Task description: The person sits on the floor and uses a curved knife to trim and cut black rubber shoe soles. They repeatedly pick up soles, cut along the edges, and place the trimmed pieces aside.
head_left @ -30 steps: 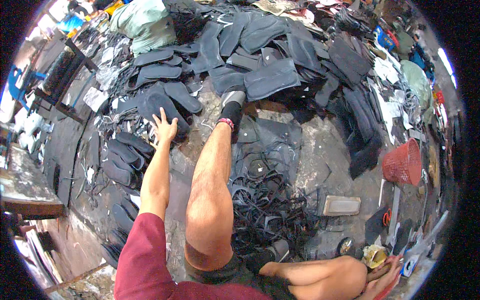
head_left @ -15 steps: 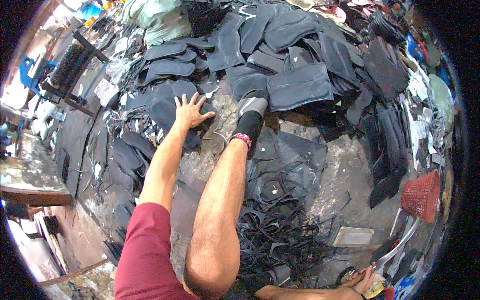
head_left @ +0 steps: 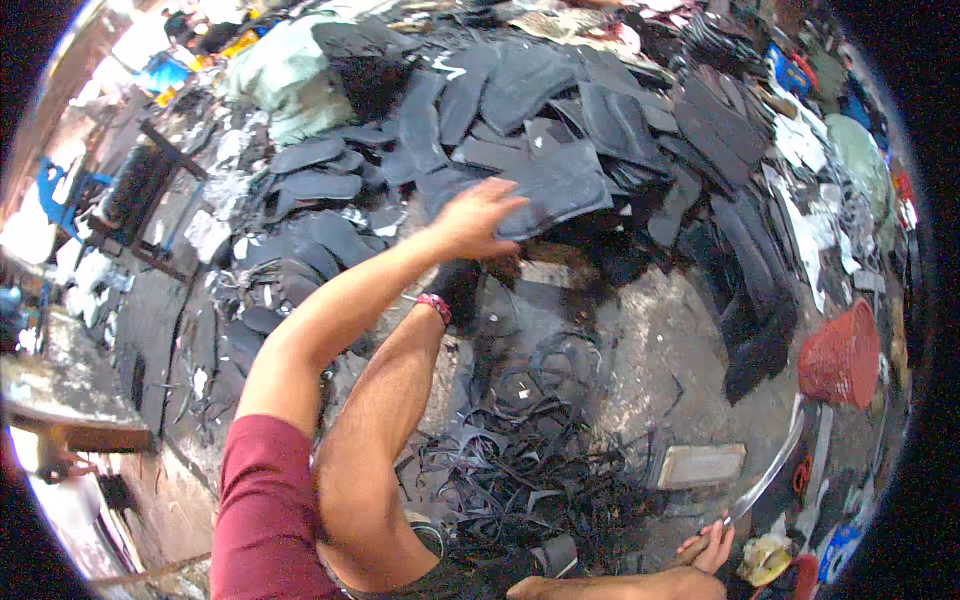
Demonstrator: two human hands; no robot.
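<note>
My left hand (head_left: 478, 220) reaches forward, its fingers apart, over the near-left edge of a dark flat padded piece (head_left: 565, 190) on the pile. Whether the fingertips touch the piece I cannot tell. Under this hand is my foot, mostly hidden, with a red patterned band (head_left: 436, 308) round the ankle. At the lower right my right hand (head_left: 710, 545) is closed round the lower end of a long, curved, shiny metal blade (head_left: 775, 468), which points up and away. More dark, sole-shaped pieces (head_left: 318, 187) lie to the left.
A tangle of thin dark offcut strips (head_left: 530, 470) covers the floor between my legs. To the right are a red basket (head_left: 838, 355), a pale rectangular block (head_left: 702, 466) and red-handled scissors (head_left: 801, 476). A dark frame stand (head_left: 140, 190) is at the left.
My left hand has moved right, from the left-hand pieces to the large padded piece. My right hand and the blade have shifted slightly left. The view has turned a little.
</note>
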